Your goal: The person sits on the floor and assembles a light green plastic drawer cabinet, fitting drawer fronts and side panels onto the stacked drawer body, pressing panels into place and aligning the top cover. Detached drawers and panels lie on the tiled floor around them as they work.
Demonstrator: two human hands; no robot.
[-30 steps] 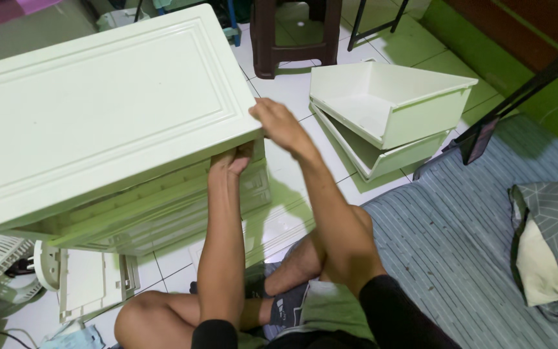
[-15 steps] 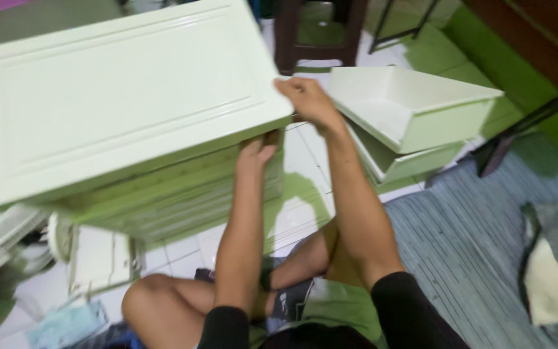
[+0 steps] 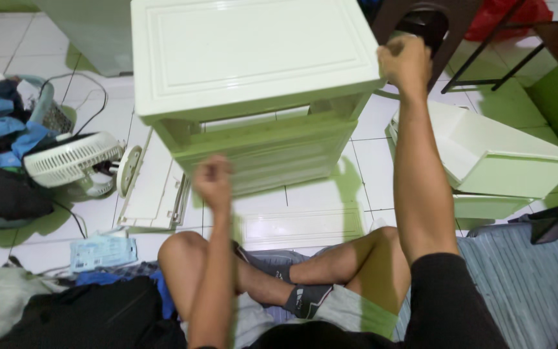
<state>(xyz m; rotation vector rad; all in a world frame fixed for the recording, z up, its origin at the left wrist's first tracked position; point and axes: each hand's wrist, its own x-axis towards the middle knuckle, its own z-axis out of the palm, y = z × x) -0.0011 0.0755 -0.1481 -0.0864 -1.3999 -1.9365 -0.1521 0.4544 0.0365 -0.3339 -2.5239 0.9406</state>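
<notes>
- Right hand point(image 3: 408, 61): fingers curled shut over the far right top corner of the cabinet point(image 3: 253, 84), arm stretched out straight.
- Left hand point(image 3: 213, 181): fingers closed in a loose fist at the near front of the cabinet's lower frame; motion blur hides whether it grips an edge or only presses against it.
- Cabinet: pale cream plastic drawer frame, standing on the tiled floor directly beyond the crossed legs, slots open.
- Handling, as a judgement: thin moulded shell, light for its bulk, fairly stiff at corners, flexible mid-panel, smooth and somewhat slippery. Best hold: top rim corners and slot rails, not the flat top panel.
- Drawers point(image 3: 498, 161): two, stacked on the floor to the right, same cream plastic.
- Panel point(image 3: 153, 187): flat cream piece lying left of the cabinet.
- Fan point(image 3: 72, 158): white, lying further left.
- Packet point(image 3: 101, 252): pale blue rectangular package, near left on the floor; print unreadable.
</notes>
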